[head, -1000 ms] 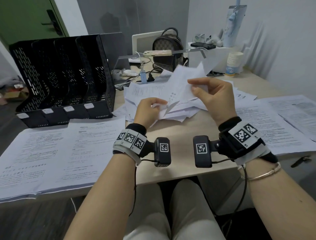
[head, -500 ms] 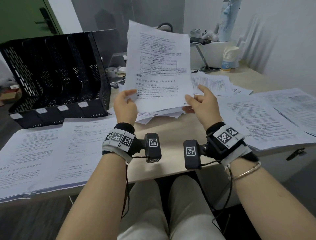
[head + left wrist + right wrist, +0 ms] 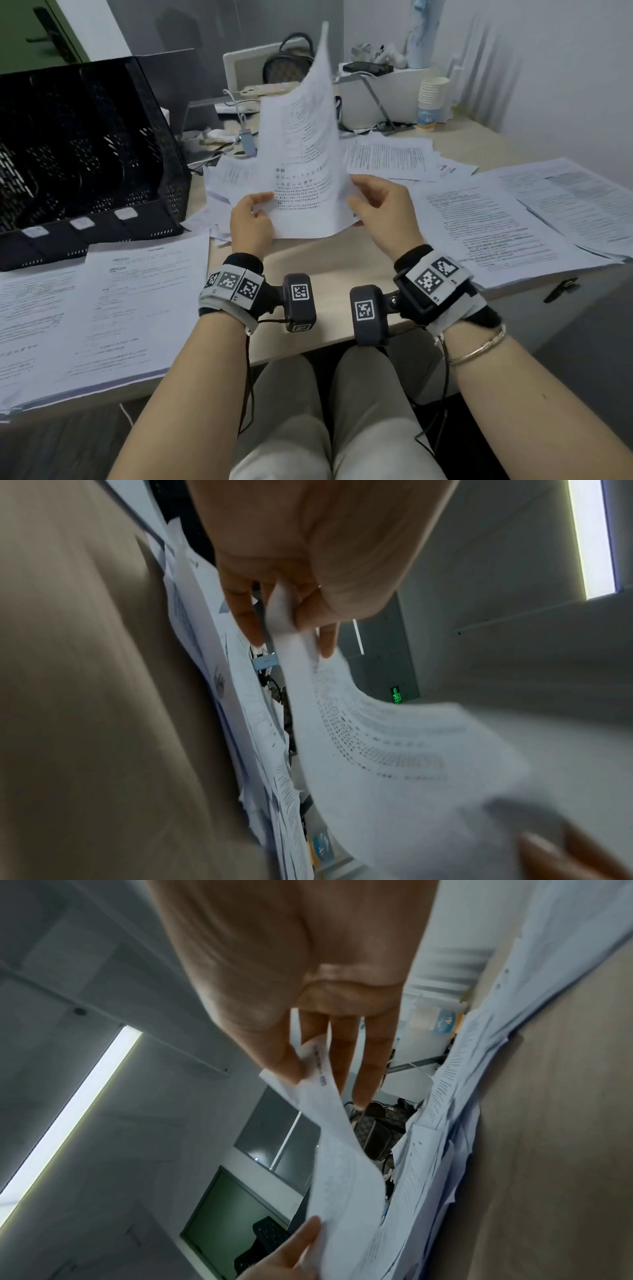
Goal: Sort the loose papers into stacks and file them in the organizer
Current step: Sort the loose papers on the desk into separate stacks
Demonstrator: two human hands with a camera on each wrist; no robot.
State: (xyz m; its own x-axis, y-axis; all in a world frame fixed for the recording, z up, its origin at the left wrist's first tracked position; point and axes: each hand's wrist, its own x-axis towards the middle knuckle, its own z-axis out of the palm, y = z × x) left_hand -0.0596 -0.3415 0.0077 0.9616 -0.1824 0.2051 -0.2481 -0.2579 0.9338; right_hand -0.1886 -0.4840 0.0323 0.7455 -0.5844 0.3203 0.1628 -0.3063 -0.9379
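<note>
I hold one printed sheet (image 3: 305,147) upright above the desk, curling toward the right at its top. My left hand (image 3: 251,219) pinches its lower left edge and my right hand (image 3: 373,202) pinches its lower right corner. The left wrist view shows the sheet (image 3: 377,750) between thumb and fingers (image 3: 246,615); the right wrist view shows the sheet (image 3: 342,1150) pinched the same way. A loose heap of papers (image 3: 226,181) lies under the sheet. The black organizer (image 3: 85,154) stands at the back left, its slots without papers.
Paper stacks lie at the front left (image 3: 102,308) and along the right side (image 3: 496,233). A bag (image 3: 287,61), a stack of paper cups (image 3: 431,102), cables and a phone stand sit at the back of the desk. Bare desk (image 3: 325,260) shows between my wrists.
Both hands lifted one sheet out of the heap and raised it upright. Since half a second ago the sheet has turned edge-on, its top swinging to the right.
</note>
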